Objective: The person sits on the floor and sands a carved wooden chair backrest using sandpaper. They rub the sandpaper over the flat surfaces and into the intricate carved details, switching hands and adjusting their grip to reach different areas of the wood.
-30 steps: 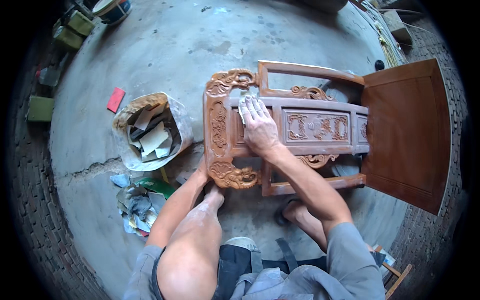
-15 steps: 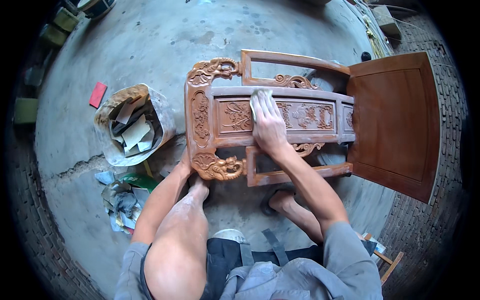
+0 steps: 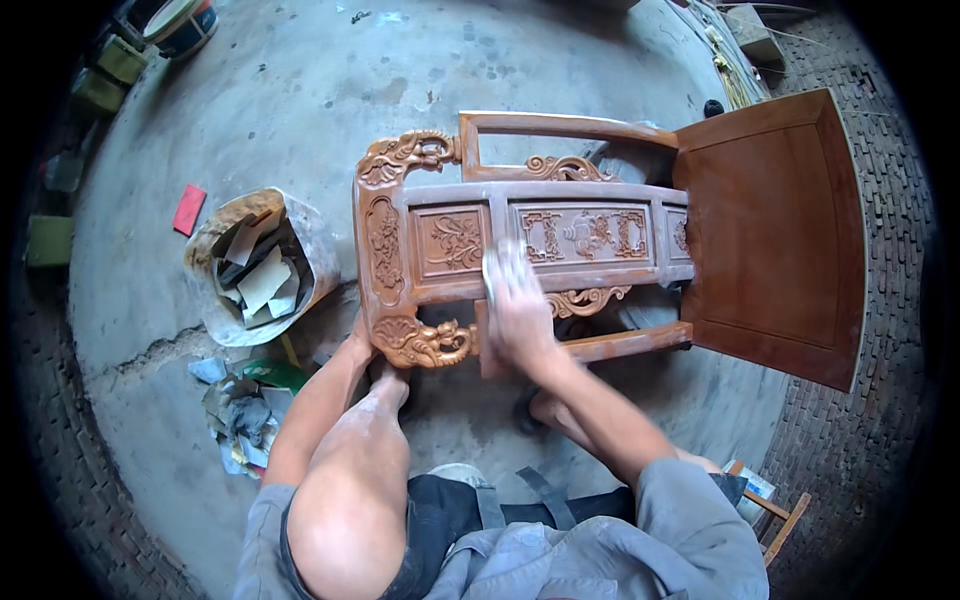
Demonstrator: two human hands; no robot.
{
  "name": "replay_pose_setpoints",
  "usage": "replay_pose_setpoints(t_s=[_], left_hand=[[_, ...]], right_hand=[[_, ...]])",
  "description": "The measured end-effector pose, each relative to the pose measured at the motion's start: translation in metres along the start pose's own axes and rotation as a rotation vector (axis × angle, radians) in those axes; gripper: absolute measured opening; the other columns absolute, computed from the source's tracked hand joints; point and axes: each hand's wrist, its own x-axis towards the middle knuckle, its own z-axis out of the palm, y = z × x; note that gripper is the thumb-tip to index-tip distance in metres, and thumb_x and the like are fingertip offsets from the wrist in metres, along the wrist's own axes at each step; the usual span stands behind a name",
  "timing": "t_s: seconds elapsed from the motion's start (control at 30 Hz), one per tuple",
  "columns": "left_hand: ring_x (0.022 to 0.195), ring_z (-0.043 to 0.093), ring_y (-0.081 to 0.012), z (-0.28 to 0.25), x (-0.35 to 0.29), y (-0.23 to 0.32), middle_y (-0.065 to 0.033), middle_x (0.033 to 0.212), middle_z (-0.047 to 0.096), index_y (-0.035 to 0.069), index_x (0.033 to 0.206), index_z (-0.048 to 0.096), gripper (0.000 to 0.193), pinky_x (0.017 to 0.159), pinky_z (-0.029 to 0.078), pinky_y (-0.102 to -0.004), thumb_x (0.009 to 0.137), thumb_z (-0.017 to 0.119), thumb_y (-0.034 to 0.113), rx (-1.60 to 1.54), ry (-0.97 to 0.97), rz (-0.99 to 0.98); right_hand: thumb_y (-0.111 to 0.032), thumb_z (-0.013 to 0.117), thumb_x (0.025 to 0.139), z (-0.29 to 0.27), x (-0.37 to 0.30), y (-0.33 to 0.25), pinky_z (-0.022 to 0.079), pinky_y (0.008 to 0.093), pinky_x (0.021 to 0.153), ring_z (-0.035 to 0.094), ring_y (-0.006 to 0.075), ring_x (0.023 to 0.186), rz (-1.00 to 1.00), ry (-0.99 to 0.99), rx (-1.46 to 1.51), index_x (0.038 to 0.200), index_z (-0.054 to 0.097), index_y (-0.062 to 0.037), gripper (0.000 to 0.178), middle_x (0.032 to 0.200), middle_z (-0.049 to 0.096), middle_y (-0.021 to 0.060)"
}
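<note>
A carved brown wooden chair (image 3: pixel 580 280) lies on its back-rest side before me, its carved top rail at the left and its broad seat panel at the right. My right hand (image 3: pixel 522 315), blurred by motion, presses a thin pale piece of sandpaper (image 3: pixel 488 272) against the lower edge of the back's centre panel, by the crosspiece between two carved fields. Pale dust coats parts of the wood. At the chair's lower left corner, my left hand (image 3: pixel 362 342) is against the carved end of the top rail; its fingers are hidden behind the wood.
Left of the chair stands a dirty white sack-like bin (image 3: pixel 325 265) with scraps. Below it lies a heap of rags and scraps (image 3: pixel 240 410). A red block (image 3: pixel 188 210) rests on the concrete floor. A bucket (image 3: pixel 182 28) stands far left; a small wooden frame (image 3: pixel 788 525) is lower right.
My right hand has moved down the panel toward me with the sandpaper, from its upper edge to its lower edge. The view has shifted slightly; my left hand stays by the corner.
</note>
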Motion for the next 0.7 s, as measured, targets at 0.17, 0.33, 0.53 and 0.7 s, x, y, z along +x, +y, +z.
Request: replay_pose_setpoints(t_s=[0.17,0.33,0.53,0.7], left_hand=[[0.121,0.064,-0.0198,-0.003,0.002,0.010,-0.0127,0.133,0.069,0.005,0.142,0.063,0.045,0.104,0.050,-0.0349,0.100,0.070,0.017,0.006,0.000,0.010],[0.121,0.064,-0.0196,0.002,-0.004,0.004,-0.0127,0.134,0.069,0.004,0.143,0.063,0.045,0.104,0.050,-0.0347,0.100,0.070,0.017,0.011,-0.009,0.001],[0.122,0.064,-0.0194,-0.003,-0.003,0.007,-0.0126,0.134,0.069,0.004,0.143,0.063,0.045,0.105,0.049,-0.0345,0.100,0.070,0.016,0.016,-0.022,0.009],[0.122,0.064,-0.0192,0.000,-0.007,0.004,-0.0126,0.134,0.069,0.004,0.143,0.062,0.045,0.105,0.049,-0.0343,0.100,0.069,0.016,0.007,-0.024,0.002]], right_hand=[[-0.001,0.057,0.087,0.000,0.025,0.002,0.035,0.0549,0.127,0.046,0.0531,0.146,0.009,-0.009,-0.010,0.147,0.052,0.0137,0.062,0.152,0.052,0.0376],[-0.002,0.058,0.086,0.002,0.027,0.003,0.037,0.0543,0.126,0.049,0.0512,0.145,0.005,0.012,0.011,0.145,0.052,0.0163,0.062,0.148,0.055,0.0387],[-0.001,0.056,0.088,0.004,0.033,0.003,0.033,0.0558,0.127,0.045,0.0552,0.147,0.032,0.001,0.035,0.147,0.051,0.0136,0.060,0.154,0.050,0.0379],[0.002,0.057,0.087,0.005,0.020,-0.002,0.035,0.0546,0.127,0.048,0.0517,0.146,0.021,-0.026,0.036,0.146,0.052,0.0138,0.061,0.150,0.055,0.0365]])
